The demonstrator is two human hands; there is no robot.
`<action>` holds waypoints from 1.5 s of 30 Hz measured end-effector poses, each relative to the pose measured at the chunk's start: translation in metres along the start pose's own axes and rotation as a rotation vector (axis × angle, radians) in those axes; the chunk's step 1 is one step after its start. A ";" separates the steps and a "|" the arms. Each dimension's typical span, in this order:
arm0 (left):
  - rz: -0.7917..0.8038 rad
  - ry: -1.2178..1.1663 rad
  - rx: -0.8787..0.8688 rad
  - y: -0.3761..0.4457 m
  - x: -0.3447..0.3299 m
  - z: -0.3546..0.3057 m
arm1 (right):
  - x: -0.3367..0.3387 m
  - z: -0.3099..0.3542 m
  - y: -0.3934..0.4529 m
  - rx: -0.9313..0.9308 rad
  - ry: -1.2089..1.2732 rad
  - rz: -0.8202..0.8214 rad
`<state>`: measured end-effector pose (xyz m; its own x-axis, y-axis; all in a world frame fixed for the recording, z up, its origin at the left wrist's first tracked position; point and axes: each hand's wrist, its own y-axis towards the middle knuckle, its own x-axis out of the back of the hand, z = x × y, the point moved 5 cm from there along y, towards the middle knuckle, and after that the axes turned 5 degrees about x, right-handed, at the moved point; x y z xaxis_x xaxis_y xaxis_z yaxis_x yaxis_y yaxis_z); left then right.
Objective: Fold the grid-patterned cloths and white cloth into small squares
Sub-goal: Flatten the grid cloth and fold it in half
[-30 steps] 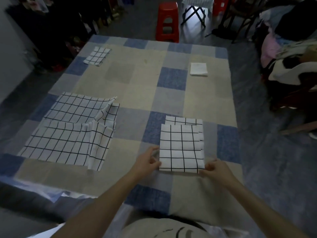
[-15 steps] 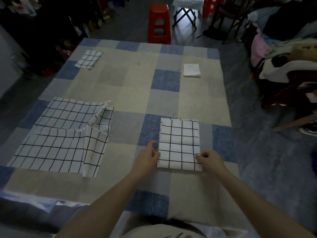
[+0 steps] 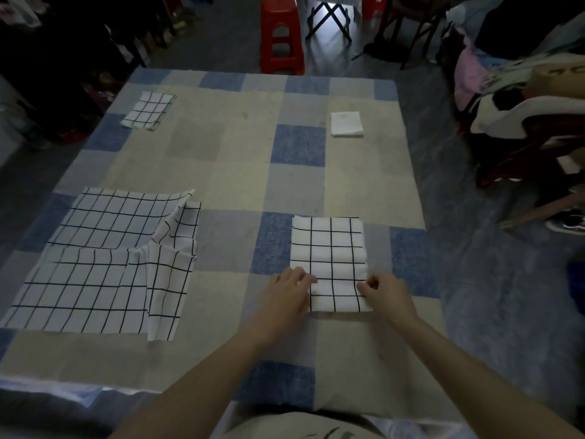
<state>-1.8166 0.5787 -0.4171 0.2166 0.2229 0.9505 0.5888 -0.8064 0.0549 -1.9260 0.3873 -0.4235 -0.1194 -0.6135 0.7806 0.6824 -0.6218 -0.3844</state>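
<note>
Now both hands (image 3: 338, 294) pinch the folded grid cloth's (image 3: 329, 248) near edge.

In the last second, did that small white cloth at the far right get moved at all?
No. The white cloth lies on the same beige patch just right of the blue square.

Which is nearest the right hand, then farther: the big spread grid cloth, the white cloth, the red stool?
1. Big spread grid cloth, left of the right hand.
2. White cloth, far right on the table.
3. Red stool, beyond the table.
</note>
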 end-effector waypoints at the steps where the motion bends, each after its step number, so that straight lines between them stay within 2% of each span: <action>1: 0.019 -0.001 -0.069 0.001 -0.006 -0.006 | 0.000 0.001 0.000 0.007 -0.007 -0.004; 3: 0.110 -0.011 -0.119 0.001 -0.020 -0.011 | 0.000 0.001 0.000 0.012 -0.023 -0.010; 6: 0.259 -0.024 -0.076 -0.007 -0.037 -0.007 | 0.000 -0.001 0.000 0.011 -0.042 -0.027; 11: 0.336 0.044 -0.066 -0.011 -0.038 -0.004 | 0.002 0.008 0.003 0.021 -0.179 0.032; 12: 0.350 0.055 -0.063 -0.011 -0.038 -0.004 | 0.005 0.014 0.003 0.047 -0.210 0.003; 14: 0.355 0.062 -0.066 -0.011 -0.040 -0.003 | 0.008 0.033 0.001 0.166 -0.231 -0.129; 16: 0.366 0.061 -0.069 -0.012 -0.042 -0.003 | 0.000 0.058 -0.003 0.388 -0.258 -0.218; 18: 0.386 0.080 -0.073 -0.013 -0.044 -0.002 | -0.020 0.079 -0.007 0.579 -0.282 -0.199; 20: 0.387 0.090 -0.083 -0.012 -0.044 -0.002 | -0.040 0.091 -0.009 0.673 -0.260 -0.150; 23: 0.372 0.078 -0.111 -0.012 -0.043 -0.002 | -0.063 0.086 -0.009 0.656 -0.198 -0.063; 26: 0.383 0.057 -0.093 -0.012 -0.043 -0.002 | -0.078 0.069 -0.006 0.659 -0.292 -0.003; 34: 0.270 0.072 -0.049 -0.020 -0.042 0.016 | -0.058 0.025 0.004 0.569 -0.489 -0.048; 40: 0.412 0.026 -0.131 -0.017 -0.024 0.037 | -0.028 -0.009 0.008 0.490 -0.504 -0.037; 45: 0.317 0.144 -0.309 -0.006 -0.013 0.036 | -0.014 0.005 0.003 0.523 -0.427 -0.076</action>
<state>-1.7945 0.6006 -0.4408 0.2252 -0.1213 0.9667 0.2471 -0.9527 -0.1771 -1.9193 0.3964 -0.4329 0.0407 -0.2645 0.9635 0.9553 -0.2722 -0.1151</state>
